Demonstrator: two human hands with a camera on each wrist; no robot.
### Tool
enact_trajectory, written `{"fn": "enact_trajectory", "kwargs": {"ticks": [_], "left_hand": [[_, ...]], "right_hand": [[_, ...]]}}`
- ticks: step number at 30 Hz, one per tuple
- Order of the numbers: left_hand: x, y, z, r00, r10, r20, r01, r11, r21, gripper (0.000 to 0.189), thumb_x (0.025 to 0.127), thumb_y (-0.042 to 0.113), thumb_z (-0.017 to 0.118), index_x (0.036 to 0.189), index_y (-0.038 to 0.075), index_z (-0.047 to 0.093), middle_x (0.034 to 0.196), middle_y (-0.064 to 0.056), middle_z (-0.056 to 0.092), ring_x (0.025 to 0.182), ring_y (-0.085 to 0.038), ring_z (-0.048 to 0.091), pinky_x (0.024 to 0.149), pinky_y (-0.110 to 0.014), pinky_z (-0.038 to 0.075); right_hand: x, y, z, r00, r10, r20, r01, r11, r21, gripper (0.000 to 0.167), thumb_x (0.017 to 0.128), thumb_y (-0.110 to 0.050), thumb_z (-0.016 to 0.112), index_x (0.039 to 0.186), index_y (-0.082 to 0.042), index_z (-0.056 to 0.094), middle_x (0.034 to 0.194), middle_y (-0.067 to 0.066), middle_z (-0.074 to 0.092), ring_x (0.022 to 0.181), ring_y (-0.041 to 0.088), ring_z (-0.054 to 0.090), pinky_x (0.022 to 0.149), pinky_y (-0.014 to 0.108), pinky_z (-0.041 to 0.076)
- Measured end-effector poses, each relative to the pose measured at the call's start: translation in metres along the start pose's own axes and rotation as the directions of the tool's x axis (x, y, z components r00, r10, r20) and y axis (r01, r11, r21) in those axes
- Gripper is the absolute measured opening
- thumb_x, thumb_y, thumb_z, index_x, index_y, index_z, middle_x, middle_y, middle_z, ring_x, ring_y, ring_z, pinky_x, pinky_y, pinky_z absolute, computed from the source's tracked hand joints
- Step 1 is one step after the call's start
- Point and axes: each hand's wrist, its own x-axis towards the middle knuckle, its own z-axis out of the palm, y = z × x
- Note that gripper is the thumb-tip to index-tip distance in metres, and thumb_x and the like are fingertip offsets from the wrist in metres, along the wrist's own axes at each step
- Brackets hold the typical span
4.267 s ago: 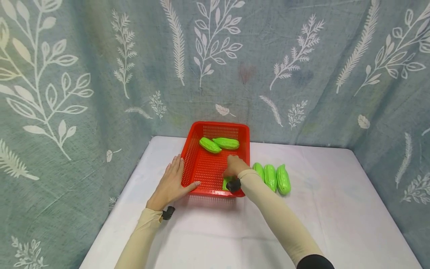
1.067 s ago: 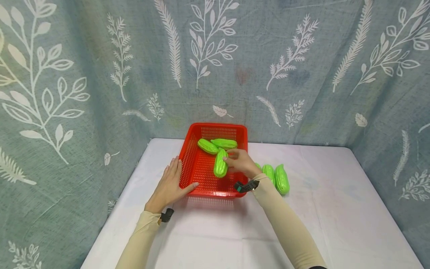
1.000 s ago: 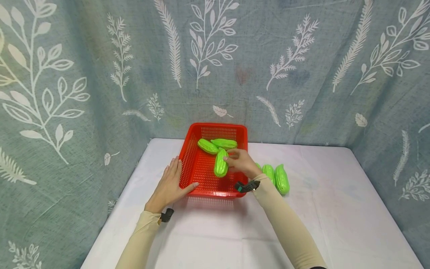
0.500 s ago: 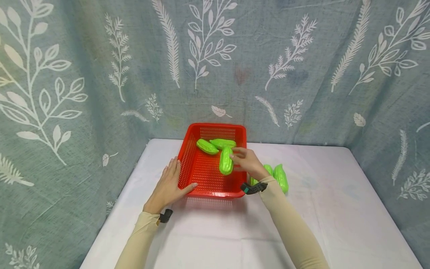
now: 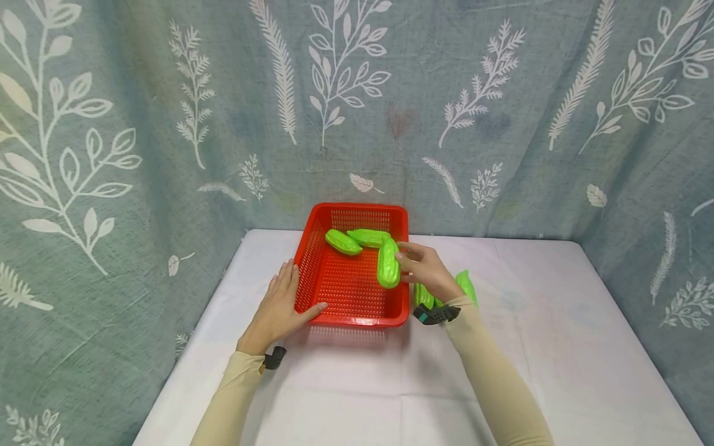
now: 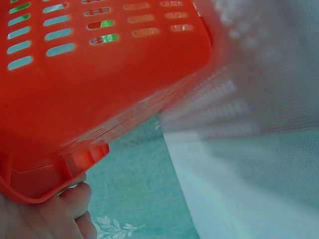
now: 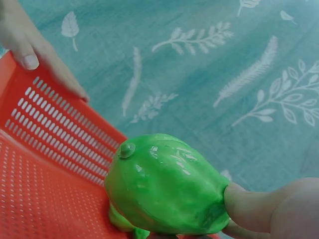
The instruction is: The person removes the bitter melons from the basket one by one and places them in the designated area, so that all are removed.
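Note:
My right hand (image 5: 426,266) pinches a light green ridged bitter melon (image 5: 388,264) between thumb and fingers, over the right side of a red slotted plastic basket (image 5: 346,321). Close up in the right wrist view, the held bitter melon (image 7: 169,184) is glossy and bumpy, with a stubby tip. Two more bitter melons, one on the left (image 5: 343,242) and one on the right (image 5: 368,238), lie at the back of the basket. My left hand (image 5: 279,310) rests along the basket's left rim, fingers extended and thumb over the front rim.
On the white table (image 5: 357,396), right of the basket, lie three bitter melons (image 5: 466,286), partly hidden by my right wrist. Behind the table hangs a grey-green curtain (image 5: 357,161) with a white leaf print, close to the basket's back.
My right hand, reaching low into the basket's front right earlier, has lifted a bitter melon from there and carried it rightward to the right rim. My left hand stays on the basket.

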Motion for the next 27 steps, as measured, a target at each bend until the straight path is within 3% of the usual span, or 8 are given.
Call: {"fn": "enact_trajectory", "kwargs": {"ticks": [3, 13, 22, 27], "left_hand": [[0.0, 0.0, 0.0, 1.0, -0.001, 0.002, 0.001, 1.0, 0.002, 0.122, 0.088, 0.082, 0.054, 0.164, -0.003, 0.009, 0.175, -0.019, 0.001, 0.164, -0.036, 0.002, 0.133, -0.056, 0.01], [0.001, 0.001, 0.0, 1.0, -0.009, 0.014, 0.009, 1.0, 0.003, 0.122, 0.088, 0.082, 0.053, 0.164, -0.002, 0.008, 0.176, -0.015, -0.004, 0.164, -0.034, 0.0, 0.133, -0.055, 0.009], [0.0, 0.0, 0.0, 1.0, -0.006, 0.01, 0.006, 1.0, 0.006, 0.122, 0.089, 0.081, 0.053, 0.164, -0.003, 0.008, 0.175, -0.019, 0.001, 0.164, -0.035, 0.001, 0.133, -0.056, 0.01], [0.001, 0.0, 0.0, 1.0, -0.009, 0.015, 0.009, 1.0, 0.007, 0.122, 0.089, 0.082, 0.053, 0.164, -0.003, 0.008, 0.175, -0.018, 0.0, 0.164, -0.035, 0.001, 0.133, -0.056, 0.009]], "right_hand": [[-0.004, 0.001, -0.006, 1.0, -0.006, -0.008, 0.006, 1.0, 0.01, 0.053, 0.108, -0.025, 0.055, 0.157, -0.008, 0.043, 0.145, 0.025, 0.057, 0.105, 0.023, 0.071, 0.095, 0.043, 0.062], [-0.014, 0.006, -0.024, 1.0, -0.007, -0.028, 0.007, 1.0, 0.013, 0.056, 0.108, -0.028, 0.055, 0.159, -0.009, 0.041, 0.15, 0.027, 0.055, 0.12, 0.035, 0.069, 0.098, 0.047, 0.061], [-0.024, 0.012, -0.04, 0.997, 0.012, -0.074, -0.011, 1.0, 0.017, 0.053, 0.109, -0.025, 0.054, 0.156, -0.005, 0.043, 0.149, 0.029, 0.054, 0.106, 0.018, 0.067, 0.093, 0.038, 0.062], [-0.031, 0.017, -0.051, 0.994, 0.03, -0.104, -0.031, 1.0, -0.001, 0.053, 0.109, -0.028, 0.054, 0.156, -0.006, 0.044, 0.153, 0.028, 0.05, 0.118, 0.031, 0.064, 0.1, 0.044, 0.06]]}}
